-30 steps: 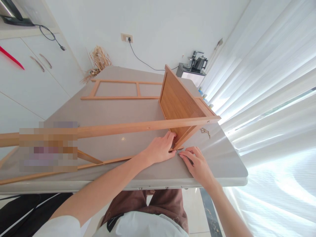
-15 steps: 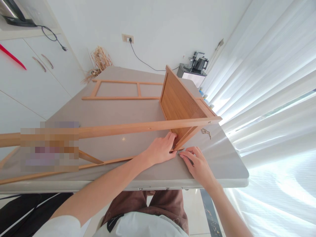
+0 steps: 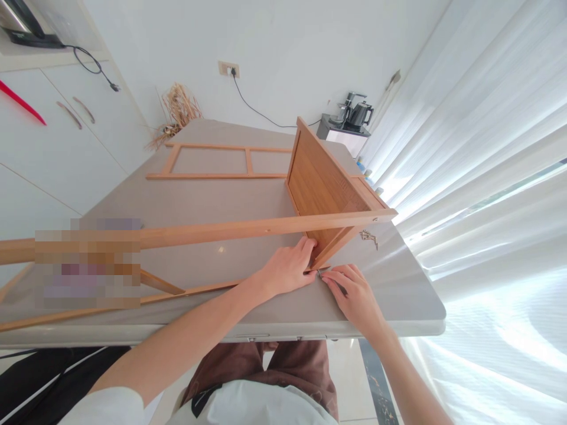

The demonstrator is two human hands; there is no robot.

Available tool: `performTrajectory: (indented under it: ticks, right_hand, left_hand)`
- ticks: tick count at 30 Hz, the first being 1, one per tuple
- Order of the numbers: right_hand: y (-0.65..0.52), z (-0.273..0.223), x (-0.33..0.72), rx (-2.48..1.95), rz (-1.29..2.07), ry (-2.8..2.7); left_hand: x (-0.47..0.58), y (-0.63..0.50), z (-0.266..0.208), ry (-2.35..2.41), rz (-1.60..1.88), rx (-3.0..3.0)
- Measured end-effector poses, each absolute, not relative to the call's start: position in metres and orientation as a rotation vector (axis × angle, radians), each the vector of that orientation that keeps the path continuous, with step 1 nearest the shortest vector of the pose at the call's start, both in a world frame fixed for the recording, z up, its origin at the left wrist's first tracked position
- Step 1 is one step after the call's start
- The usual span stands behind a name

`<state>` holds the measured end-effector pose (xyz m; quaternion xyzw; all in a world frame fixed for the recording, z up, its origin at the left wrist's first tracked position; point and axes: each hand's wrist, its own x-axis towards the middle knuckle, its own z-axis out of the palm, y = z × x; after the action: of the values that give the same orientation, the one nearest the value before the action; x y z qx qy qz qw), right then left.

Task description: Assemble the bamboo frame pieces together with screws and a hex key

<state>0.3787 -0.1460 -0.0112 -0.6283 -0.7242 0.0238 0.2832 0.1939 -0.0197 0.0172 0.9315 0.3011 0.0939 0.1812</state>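
A wooden shelf frame stands on its side on the table, with a slatted wooden panel (image 3: 325,171) upright between its long rails. My left hand (image 3: 290,267) is closed around the panel's near lower corner, where it meets the lower rail (image 3: 208,289). Just right of that corner, my right hand (image 3: 352,290) pinches a thin metal hex key (image 3: 319,274), whose tip points at the joint. Fingers hide most of the key and the fastener there. The upper rail (image 3: 248,228) runs across above my left hand.
Several loose screws (image 3: 369,237) lie right of the panel. A ladder-like wooden frame (image 3: 212,176) lies at the back of the grey table (image 3: 416,295). Dried stalks (image 3: 179,109) stand behind it; white curtains (image 3: 487,177) hang at the right. A pixelated patch (image 3: 88,265) covers the left.
My right hand has shifted very slightly at the joint, still pinching the hex key. My left hand and the wooden frame stay in place.
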Motion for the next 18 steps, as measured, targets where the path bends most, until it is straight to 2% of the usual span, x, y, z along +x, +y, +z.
performTrajectory:
  ticks: [18]
  right_hand:
    - [-0.1487,-0.0183,0.3789,-1.736,0.08,-1.81]
  left_hand:
    - [0.1949,-0.0196,0.0169,0.853,0.263,2.625]
